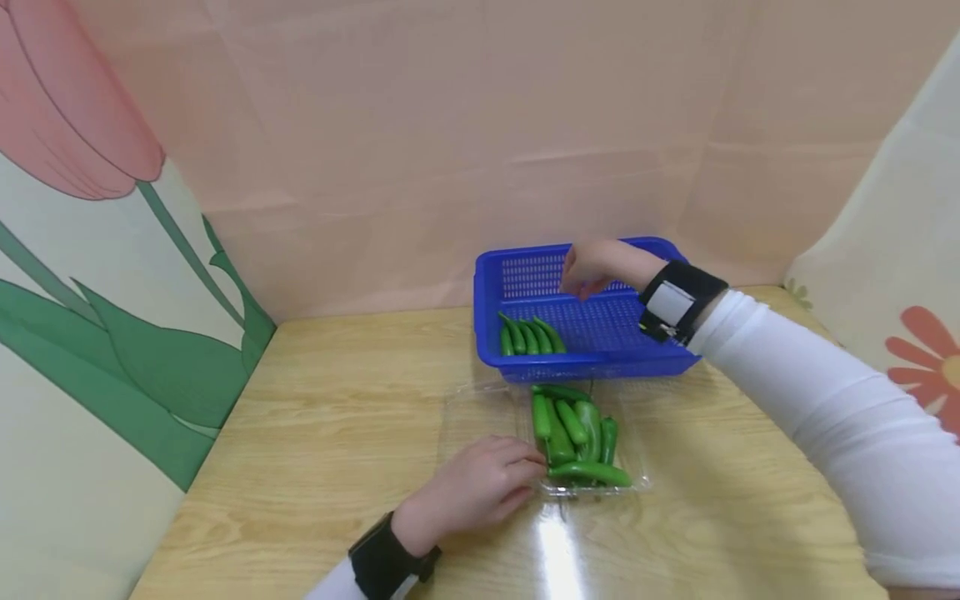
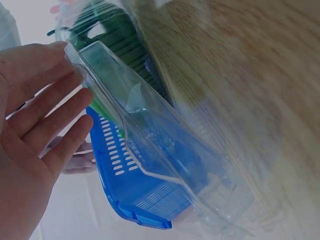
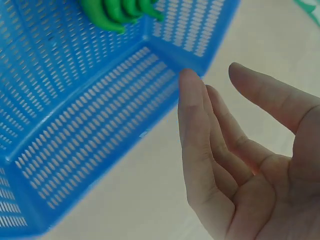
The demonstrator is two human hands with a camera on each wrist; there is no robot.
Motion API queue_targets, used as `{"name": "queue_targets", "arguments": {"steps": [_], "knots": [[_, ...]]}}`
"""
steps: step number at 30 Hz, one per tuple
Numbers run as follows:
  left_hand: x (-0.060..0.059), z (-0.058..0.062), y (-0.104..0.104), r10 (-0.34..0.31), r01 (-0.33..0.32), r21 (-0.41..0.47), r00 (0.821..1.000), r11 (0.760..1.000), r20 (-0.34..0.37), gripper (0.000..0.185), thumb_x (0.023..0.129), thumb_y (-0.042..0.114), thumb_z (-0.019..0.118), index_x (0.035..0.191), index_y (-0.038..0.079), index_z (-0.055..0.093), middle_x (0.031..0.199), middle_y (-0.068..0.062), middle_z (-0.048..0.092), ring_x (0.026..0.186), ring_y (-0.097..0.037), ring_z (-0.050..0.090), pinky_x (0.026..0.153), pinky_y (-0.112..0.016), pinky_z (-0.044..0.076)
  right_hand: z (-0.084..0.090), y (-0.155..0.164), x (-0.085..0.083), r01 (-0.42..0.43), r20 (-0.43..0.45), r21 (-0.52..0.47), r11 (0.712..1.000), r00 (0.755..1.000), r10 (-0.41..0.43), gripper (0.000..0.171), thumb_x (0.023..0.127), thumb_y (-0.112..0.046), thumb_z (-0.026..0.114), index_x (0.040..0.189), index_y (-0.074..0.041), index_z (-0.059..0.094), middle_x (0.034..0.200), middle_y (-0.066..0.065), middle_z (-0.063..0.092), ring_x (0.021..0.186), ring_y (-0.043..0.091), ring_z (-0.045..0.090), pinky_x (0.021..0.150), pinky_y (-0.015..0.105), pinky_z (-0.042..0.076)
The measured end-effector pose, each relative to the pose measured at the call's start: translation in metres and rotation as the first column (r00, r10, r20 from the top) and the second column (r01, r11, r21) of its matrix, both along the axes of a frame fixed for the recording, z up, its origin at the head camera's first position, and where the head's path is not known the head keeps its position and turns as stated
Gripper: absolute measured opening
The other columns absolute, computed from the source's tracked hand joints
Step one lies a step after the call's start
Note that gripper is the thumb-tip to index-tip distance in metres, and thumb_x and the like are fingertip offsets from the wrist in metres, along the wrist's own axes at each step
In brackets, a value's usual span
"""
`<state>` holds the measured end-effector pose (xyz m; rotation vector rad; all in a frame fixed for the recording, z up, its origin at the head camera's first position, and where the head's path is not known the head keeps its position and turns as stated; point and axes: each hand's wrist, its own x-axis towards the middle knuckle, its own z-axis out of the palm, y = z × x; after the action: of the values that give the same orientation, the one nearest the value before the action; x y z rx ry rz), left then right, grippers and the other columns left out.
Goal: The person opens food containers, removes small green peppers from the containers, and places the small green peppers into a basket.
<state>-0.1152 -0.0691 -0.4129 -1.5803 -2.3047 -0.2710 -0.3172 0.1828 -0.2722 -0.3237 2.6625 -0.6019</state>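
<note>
Loose green peppers: lying in a clear container on the desk, most pointing lengthwise from the person, one crosswise along the near edge; the left hand is standing nearest, straightened fingers touching the rim. Right hand: hovering over a blue basket, grip empty, thumb and fingers apart, the basket's front wall standing between it and the peppers; a pepper row is occupying the basket's left end.
</note>
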Motion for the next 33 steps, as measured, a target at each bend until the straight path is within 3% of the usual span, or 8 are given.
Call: {"name": "queue_targets", "arguments": {"steps": [2,4,8,12,19,24,28,33], "knots": [[0.0,0.0,0.0,0.0,0.0,0.003,1.0,1.0,0.0,0.025,0.085,0.023,0.069,0.108,0.015,0.068,0.112,0.003,0.067,0.107,-0.009,0.061,0.1,-0.022,0.046,0.008,-0.01,0.007,0.002,-0.025,0.075,0.997,1.0,0.0,0.019,0.087,-0.016,0.065,0.094,0.002,0.068,0.086,0.016,0.07,0.072,0.024,0.069,0.062,0.034,0.058],[0.0,0.001,0.0,0.001,-0.001,0.004,1.0,1.0,0.004,0.024,0.085,0.023,0.069,0.108,0.015,0.068,0.112,0.003,0.067,0.107,-0.009,0.061,0.1,-0.022,0.046,0.011,-0.009,0.02,-0.039,-0.087,0.086,0.996,0.995,0.047,0.017,0.087,-0.015,0.065,0.092,0.0,0.068,0.08,0.014,0.07,0.067,0.022,0.067,0.06,0.035,0.056],[-0.001,0.001,0.0,0.0,0.0,0.003,1.0,1.0,0.01,0.023,0.085,0.023,0.068,0.108,0.015,0.068,0.112,0.003,0.067,0.107,-0.009,0.06,0.101,-0.022,0.045,0.014,-0.01,0.052,-0.066,-0.194,0.091,0.994,0.977,0.083,0.017,0.086,-0.022,0.067,0.094,-0.007,0.068,0.077,0.008,0.07,0.069,0.017,0.065,0.07,0.039,0.055],[-0.001,0.001,-0.001,-0.003,0.003,0.003,1.0,1.0,0.018,0.023,0.086,0.022,0.068,0.108,0.015,0.068,0.112,0.003,0.067,0.108,-0.009,0.06,0.101,-0.022,0.045,0.015,-0.014,0.073,-0.071,-0.207,0.101,0.992,0.974,0.091,0.016,0.085,-0.022,0.069,0.094,-0.01,0.068,0.076,0.003,0.069,0.072,0.017,0.064,0.074,0.04,0.053],[-0.003,0.0,-0.001,-0.006,0.006,0.008,1.0,1.0,0.028,0.023,0.086,0.021,0.068,0.108,0.015,0.068,0.112,0.002,0.067,0.108,-0.009,0.06,0.101,-0.022,0.045,0.004,-0.012,0.101,-0.132,-0.248,0.079,0.988,0.958,0.148,0.014,0.082,-0.022,0.071,0.092,-0.013,0.068,0.078,0.0,0.068,0.07,0.013,0.062,0.063,0.031,0.052],[-0.003,-0.001,-0.001,-0.005,0.004,0.007,1.0,1.0,0.027,0.024,0.085,0.022,0.068,0.108,0.014,0.068,0.112,0.002,0.067,0.107,-0.009,0.06,0.101,-0.022,0.045,-0.004,-0.01,0.119,-0.175,-0.273,0.054,0.983,0.944,0.183,0.011,0.081,-0.02,0.073,0.089,-0.014,0.068,0.079,-0.001,0.068,0.07,0.012,0.062,0.061,0.03,0.053],[-0.004,-0.002,0.0,-0.003,0.003,0.007,1.0,1.0,0.016,0.024,0.085,0.022,0.069,0.107,0.014,0.068,0.112,0.003,0.067,0.107,-0.009,0.061,0.101,-0.021,0.045,-0.011,-0.006,0.13,-0.215,-0.286,0.047,0.976,0.933,0.219,0.009,0.08,-0.019,0.074,0.086,-0.014,0.068,0.077,-0.003,0.068,0.071,0.011,0.063,0.061,0.029,0.054],[-0.004,-0.002,0.001,0.009,-0.009,0.002,1.0,1.0,0.015,0.024,0.085,0.022,0.069,0.108,0.015,0.068,0.112,0.003,0.067,0.107,-0.009,0.061,0.101,-0.022,0.045,-0.025,0.0,0.14,-0.233,-0.266,0.038,0.972,0.935,0.235,0.009,0.079,-0.018,0.075,0.084,-0.016,0.068,0.075,-0.006,0.067,0.07,0.008,0.062,0.06,0.028,0.053]]}}
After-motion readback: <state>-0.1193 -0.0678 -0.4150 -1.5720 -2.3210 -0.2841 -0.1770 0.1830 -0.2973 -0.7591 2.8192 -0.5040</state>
